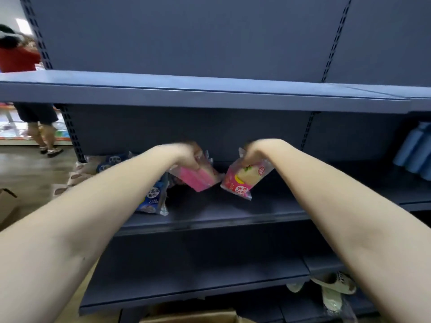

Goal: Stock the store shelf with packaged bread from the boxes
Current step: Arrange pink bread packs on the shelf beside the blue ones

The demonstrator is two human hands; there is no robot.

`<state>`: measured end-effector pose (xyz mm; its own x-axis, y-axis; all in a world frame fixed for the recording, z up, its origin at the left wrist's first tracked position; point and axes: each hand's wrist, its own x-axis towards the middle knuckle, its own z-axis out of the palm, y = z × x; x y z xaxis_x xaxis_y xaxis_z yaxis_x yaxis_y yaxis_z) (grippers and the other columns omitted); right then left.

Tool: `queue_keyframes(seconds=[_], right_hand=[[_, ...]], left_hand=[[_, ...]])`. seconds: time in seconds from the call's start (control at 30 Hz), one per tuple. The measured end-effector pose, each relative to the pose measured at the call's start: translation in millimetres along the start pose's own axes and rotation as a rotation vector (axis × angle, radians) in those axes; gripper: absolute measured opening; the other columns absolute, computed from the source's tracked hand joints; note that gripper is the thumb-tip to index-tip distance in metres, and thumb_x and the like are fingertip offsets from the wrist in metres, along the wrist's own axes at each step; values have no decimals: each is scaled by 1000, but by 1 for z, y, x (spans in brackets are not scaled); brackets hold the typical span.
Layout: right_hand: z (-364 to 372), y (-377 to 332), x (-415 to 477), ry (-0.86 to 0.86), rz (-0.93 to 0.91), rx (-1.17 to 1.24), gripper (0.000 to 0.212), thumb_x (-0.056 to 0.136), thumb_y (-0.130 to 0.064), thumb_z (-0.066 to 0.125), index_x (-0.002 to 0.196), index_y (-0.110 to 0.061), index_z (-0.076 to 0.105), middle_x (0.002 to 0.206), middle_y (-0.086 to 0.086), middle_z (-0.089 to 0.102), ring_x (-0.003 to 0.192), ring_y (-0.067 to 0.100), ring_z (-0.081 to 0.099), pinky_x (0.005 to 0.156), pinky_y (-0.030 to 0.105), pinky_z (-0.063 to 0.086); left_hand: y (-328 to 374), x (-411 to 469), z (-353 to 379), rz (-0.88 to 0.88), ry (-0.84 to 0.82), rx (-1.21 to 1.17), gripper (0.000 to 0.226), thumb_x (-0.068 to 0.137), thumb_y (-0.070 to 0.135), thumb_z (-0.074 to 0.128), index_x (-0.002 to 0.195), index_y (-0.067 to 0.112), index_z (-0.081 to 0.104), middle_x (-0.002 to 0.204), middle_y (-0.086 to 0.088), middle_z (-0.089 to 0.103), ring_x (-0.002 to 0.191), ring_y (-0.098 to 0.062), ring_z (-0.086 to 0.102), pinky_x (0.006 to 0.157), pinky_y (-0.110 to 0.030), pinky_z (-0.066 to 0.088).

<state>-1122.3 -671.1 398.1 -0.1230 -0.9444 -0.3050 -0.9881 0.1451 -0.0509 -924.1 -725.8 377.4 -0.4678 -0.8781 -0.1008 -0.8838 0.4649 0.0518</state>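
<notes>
Both arms reach into the middle shelf (233,210) of a dark blue store rack. My left hand (186,155) grips the top of a pink bread packet (198,179), which hangs tilted just above the shelf. My right hand (251,152) pinches the top of a second pink bread packet (242,180), its printed face toward me, also tilted above the shelf. The two packets hang side by side, close together. A blue bread packet (152,199) stands on the shelf to the left, partly behind my left forearm.
More blue and white bread packets (105,163) lie at the shelf's left end. Blue rolls (415,150) sit on the neighbouring shelf at right. A cardboard box (191,318) is at the bottom, another box (7,206) at left. A person (28,89) stands in the aisle, far left.
</notes>
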Motion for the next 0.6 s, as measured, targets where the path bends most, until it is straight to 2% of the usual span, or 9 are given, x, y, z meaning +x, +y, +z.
queue_keyframes(seconds=[0.07, 0.1, 0.17, 0.23, 0.3, 0.37, 0.47, 0.53, 0.6], right_hand=[[18, 7, -1, 32, -13, -63, 15, 88, -27, 60, 90, -15, 52, 89, 5, 55, 69, 19, 53, 54, 25, 44], [30, 9, -3, 43, -8, -135, 13, 87, -25, 60, 87, -14, 52, 81, 3, 54, 62, 17, 50, 46, 22, 40], [54, 13, 0, 60, 1, -219, 10, 85, -23, 57, 81, -16, 51, 75, 1, 52, 58, 15, 48, 40, 21, 38], [72, 19, 7, 92, -2, -218, 11, 86, -26, 53, 89, -16, 55, 91, 4, 59, 75, 21, 57, 57, 25, 46], [80, 24, 11, 139, 4, -175, 28, 89, -30, 49, 111, -12, 53, 111, 9, 59, 97, 28, 59, 72, 31, 47], [85, 28, 13, 187, 5, -133, 37, 90, -31, 47, 120, -9, 48, 116, 11, 58, 103, 31, 59, 73, 31, 47], [99, 32, 20, 279, -18, -93, 39, 92, -28, 46, 125, -7, 41, 118, 15, 57, 104, 35, 59, 70, 34, 44], [115, 33, 26, 318, -18, -87, 46, 92, -25, 50, 132, -8, 35, 124, 17, 52, 109, 37, 55, 77, 39, 47], [136, 34, 32, 283, -14, -64, 57, 89, -26, 54, 138, -10, 29, 135, 15, 42, 121, 36, 45, 87, 46, 46]], left_hand=[[15, -4, 26, 80, 91, 27, 25, 82, 38, 62, 104, 26, 65, 100, -1, 66, 90, -22, 63, 64, -24, 42], [23, -5, 44, 116, 107, 25, 29, 82, 47, 59, 102, 27, 65, 100, 0, 67, 92, -23, 63, 66, -24, 43], [36, -6, 87, 200, 147, 63, 37, 84, 60, 49, 109, 35, 62, 103, 5, 67, 94, -22, 63, 71, -27, 49], [48, -8, 125, 297, 192, 164, 35, 87, 48, 49, 119, 36, 55, 116, 6, 64, 102, -22, 61, 74, -30, 50], [56, -9, 154, 330, 175, 189, 52, 85, 40, 54, 135, 31, 44, 134, 5, 52, 116, -23, 53, 81, -32, 49], [58, -8, 167, 316, 171, 171, 68, 85, 39, 56, 147, 24, 30, 148, 3, 36, 126, -24, 46, 86, -34, 49], [52, -1, 170, 288, 195, 111, 78, 88, 43, 54, 151, 16, 18, 157, -2, 22, 135, -21, 39, 92, -35, 48], [47, 3, 170, 260, 179, 78, 80, 90, 43, 53, 152, 12, 14, 158, -5, 19, 137, -20, 36, 95, -34, 47], [45, 4, 171, 249, 177, 87, 77, 91, 44, 51, 152, 12, 15, 158, -5, 18, 138, -20, 35, 95, -34, 47]])
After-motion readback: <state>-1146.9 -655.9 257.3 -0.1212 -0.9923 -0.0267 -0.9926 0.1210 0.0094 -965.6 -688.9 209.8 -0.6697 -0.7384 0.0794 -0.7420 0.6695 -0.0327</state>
